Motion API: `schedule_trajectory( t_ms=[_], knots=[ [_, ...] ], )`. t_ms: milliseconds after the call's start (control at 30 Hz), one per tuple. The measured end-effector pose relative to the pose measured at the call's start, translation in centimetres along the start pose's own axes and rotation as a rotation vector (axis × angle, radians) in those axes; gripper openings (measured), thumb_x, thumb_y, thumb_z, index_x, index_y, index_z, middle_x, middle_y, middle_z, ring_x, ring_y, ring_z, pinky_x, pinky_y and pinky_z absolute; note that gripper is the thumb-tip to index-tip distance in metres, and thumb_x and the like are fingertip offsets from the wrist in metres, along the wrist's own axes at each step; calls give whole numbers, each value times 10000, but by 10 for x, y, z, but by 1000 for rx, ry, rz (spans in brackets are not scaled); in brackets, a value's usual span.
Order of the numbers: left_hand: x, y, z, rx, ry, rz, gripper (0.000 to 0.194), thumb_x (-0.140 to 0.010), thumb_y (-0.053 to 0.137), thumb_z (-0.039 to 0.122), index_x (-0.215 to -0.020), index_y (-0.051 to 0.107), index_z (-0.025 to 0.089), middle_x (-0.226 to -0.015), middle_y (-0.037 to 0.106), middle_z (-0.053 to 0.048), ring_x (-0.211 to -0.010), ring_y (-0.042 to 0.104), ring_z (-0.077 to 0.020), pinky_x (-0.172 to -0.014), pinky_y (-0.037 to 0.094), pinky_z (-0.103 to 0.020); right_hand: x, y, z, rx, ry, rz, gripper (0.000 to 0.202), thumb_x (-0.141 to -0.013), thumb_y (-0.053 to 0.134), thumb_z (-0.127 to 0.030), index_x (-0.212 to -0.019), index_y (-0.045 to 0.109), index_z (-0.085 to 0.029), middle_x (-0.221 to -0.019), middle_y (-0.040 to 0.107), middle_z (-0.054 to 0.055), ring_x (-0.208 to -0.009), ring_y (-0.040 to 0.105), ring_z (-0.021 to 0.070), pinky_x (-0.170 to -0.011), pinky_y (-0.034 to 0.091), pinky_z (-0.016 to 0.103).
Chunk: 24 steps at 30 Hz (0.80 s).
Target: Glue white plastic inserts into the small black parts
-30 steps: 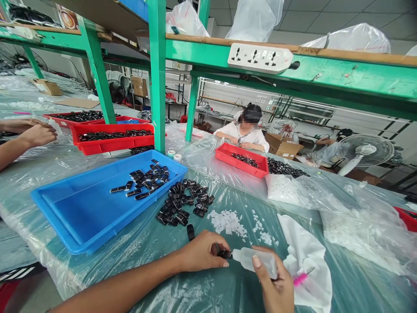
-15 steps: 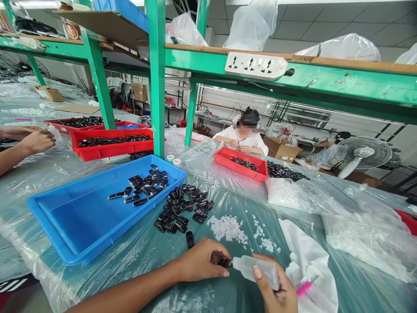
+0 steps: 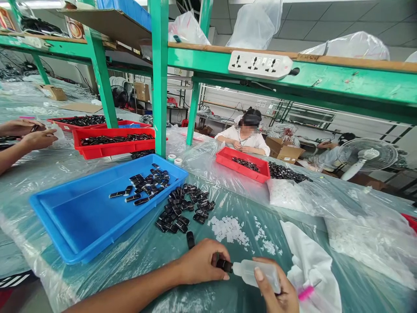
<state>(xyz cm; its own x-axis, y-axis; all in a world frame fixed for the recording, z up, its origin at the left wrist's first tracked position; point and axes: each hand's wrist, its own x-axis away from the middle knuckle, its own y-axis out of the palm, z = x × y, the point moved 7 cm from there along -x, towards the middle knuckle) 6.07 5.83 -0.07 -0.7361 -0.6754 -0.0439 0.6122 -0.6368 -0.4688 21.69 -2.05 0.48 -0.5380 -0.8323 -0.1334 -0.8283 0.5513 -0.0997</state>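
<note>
My left hand (image 3: 206,261) pinches a small black plastic piece (image 3: 224,265) between thumb and fingers. Wrapped in my right hand (image 3: 276,287) is a translucent white squeeze bottle (image 3: 254,273), lying nearly level. Its nozzle points left and meets the end of the black piece; whether any liquid comes out cannot be seen. A single black piece (image 3: 190,239) lies just behind my left hand. Farther back is a pile of similar black pieces (image 3: 177,208). Small white flat bits (image 3: 228,229) are scattered on the plastic-covered table beyond my hands.
A blue tray (image 3: 81,234) holds more black pieces at left. Red trays (image 3: 97,151) stand behind it. White cloth (image 3: 312,269) with a pink-handled tool (image 3: 305,293) lies at right, near clear bags (image 3: 358,243). A green post (image 3: 160,87) rises mid-table. Co-worker's hands (image 3: 39,137) are at far left.
The view has shifted slightly. My hands keep the bottle nozzle against the black piece, with more of the piece now showing. At far left, the co-worker's hands have moved a little.
</note>
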Motion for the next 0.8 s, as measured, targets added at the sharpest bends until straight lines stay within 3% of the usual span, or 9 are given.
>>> schedule_trajectory(
  t_ms=[367,567,800],
  knots=[
    [1,-3,6,-65,24,13,233,-666,724,317,-838,653,176,-796,592,5,-606,507,-96,-502,353,-165,-1,1,-6,-39,4,-26,387,-631,669,-545,-775,616,-190,-589,580,-17,-513,447,126,-512,354,229],
    [0,0,4,-89,73,15,231,-673,725,329,-838,673,175,-753,568,1,-624,504,-108,-506,340,-171,-2,1,3,-47,32,-20,421,-633,668,-562,-831,621,-193,-672,630,6,-618,533,157,-556,396,224],
    [0,-2,7,-66,87,15,210,-696,708,343,-817,674,175,-737,564,-2,-629,495,-112,-499,323,-175,0,-2,-3,2,11,21,420,-636,666,-565,-830,638,-194,-710,658,21,-632,569,170,-555,431,225]
  ],
)
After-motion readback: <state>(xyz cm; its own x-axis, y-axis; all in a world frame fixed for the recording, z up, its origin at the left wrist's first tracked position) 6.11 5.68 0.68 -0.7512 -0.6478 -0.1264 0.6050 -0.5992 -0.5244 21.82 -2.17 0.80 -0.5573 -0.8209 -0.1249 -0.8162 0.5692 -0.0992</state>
